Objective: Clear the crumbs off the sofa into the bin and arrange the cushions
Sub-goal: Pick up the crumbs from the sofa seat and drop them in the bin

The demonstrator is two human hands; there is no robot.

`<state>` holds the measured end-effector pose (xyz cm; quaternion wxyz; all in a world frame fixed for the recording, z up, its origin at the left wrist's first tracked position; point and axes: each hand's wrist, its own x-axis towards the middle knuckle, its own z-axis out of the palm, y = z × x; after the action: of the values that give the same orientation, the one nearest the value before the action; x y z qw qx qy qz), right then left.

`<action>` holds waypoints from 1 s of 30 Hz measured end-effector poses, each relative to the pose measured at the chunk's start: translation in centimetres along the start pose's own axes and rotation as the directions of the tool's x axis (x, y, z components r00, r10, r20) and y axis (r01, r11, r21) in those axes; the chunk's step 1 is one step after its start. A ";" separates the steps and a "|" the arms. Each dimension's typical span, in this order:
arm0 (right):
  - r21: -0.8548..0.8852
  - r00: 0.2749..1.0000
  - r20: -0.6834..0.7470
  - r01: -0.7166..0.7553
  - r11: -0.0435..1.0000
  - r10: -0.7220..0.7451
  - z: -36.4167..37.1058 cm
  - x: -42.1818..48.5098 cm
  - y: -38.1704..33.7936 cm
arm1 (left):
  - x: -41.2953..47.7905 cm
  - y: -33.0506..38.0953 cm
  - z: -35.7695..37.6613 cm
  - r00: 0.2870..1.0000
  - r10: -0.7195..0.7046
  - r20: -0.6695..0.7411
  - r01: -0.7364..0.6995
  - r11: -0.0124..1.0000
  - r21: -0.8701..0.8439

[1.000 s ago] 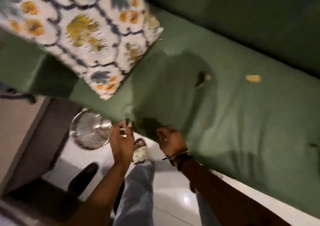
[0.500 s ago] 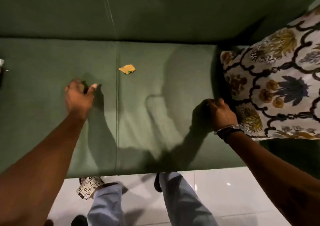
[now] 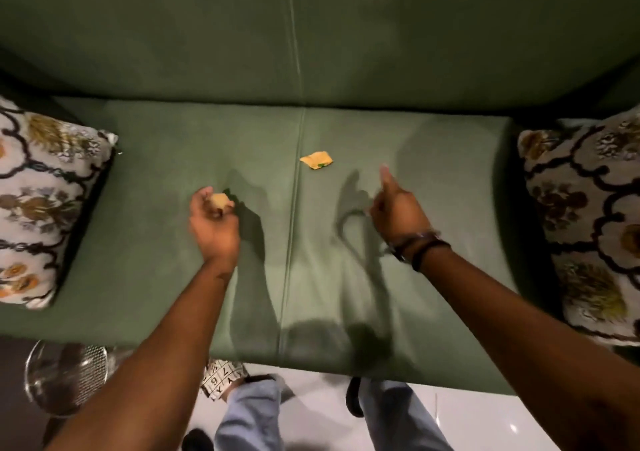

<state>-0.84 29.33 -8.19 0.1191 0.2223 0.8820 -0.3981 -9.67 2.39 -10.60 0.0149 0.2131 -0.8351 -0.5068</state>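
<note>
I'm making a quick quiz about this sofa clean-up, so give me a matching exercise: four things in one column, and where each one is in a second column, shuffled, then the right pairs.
Things:
1. pale crumb
2. yellow crumb
3. mesh bin
4. right hand

Places:
A. on the floor at the lower left, below the sofa's front edge
B. held in the left hand
C. lying on the seat just right of the centre seam
D. above the right seat cushion, one finger extended

Pairs: 1-B, 2-C, 3-A, 4-D

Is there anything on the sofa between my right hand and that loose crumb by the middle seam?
Nothing visible: only bare green seat lies between the right hand and the crumb.
</note>
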 end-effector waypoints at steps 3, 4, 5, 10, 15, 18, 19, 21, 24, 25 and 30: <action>-0.029 0.998 0.033 0.058 0.998 -0.057 4.2 5.4 -6.0 | -0.9 -0.8 -2.1 0.999 -0.032 0.027 0.034 0.998 -0.047; -0.103 0.998 0.027 0.062 0.993 -0.059 5.4 7.0 -7.4 | -1.3 -1.1 -3.1 0.998 -0.052 0.045 0.054 0.997 -0.045; -0.173 0.998 0.009 0.057 0.983 -0.056 6.4 8.2 -8.4 | -1.5 -1.7 -4.0 0.997 -0.058 0.050 0.061 0.996 -0.062; -0.438 0.999 -0.025 -0.050 0.898 0.044 8.5 10.5 -10.3 | -1.1 -4.1 -9.8 0.989 -0.080 0.127 0.103 0.976 -0.190; -0.514 0.990 -0.144 -0.071 0.855 -0.004 10.7 6.4 -12.7 | 0.0 -6.2 -17.3 0.997 -0.045 0.062 0.050 0.996 -0.080; -0.394 0.973 -0.075 0.172 0.903 -0.218 17.5 -1.5 -18.1 | 1.1 -8.5 -23.2 0.996 -0.053 -0.068 0.055 0.998 0.029; -0.277 0.962 -0.007 0.260 0.925 -0.273 21.1 -4.9 -20.4 | 1.6 -9.8 -25.6 0.989 -0.090 -0.116 0.091 0.996 0.011; -0.049 0.922 0.230 0.329 0.943 -0.310 28.5 -10.8 -24.5 | 2.5 -12.6 -30.1 0.966 -0.173 -0.194 0.164 0.985 -0.062; 0.024 0.777 0.508 0.418 0.908 -0.371 40.5 -16.1 -29.9 | 4.3 -18.1 -36.9 0.913 -0.322 -0.249 0.315 0.947 -0.070; 0.030 0.732 0.546 0.468 0.883 -0.407 44.0 -17.1 -31.2 | 4.8 -19.9 -38.9 0.901 -0.365 -0.232 0.369 0.929 -0.031; -0.153 0.624 0.755 0.470 0.869 -0.204 53.3 -15.6 -34.5 | 6.8 -26.0 -44.5 0.846 -0.529 -0.074 0.534 0.838 0.110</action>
<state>-2.26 -35.69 -14.68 0.4111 -0.1468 0.8441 -0.3113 3.76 -47.77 -12.44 -0.1228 0.4469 -0.7732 -0.4329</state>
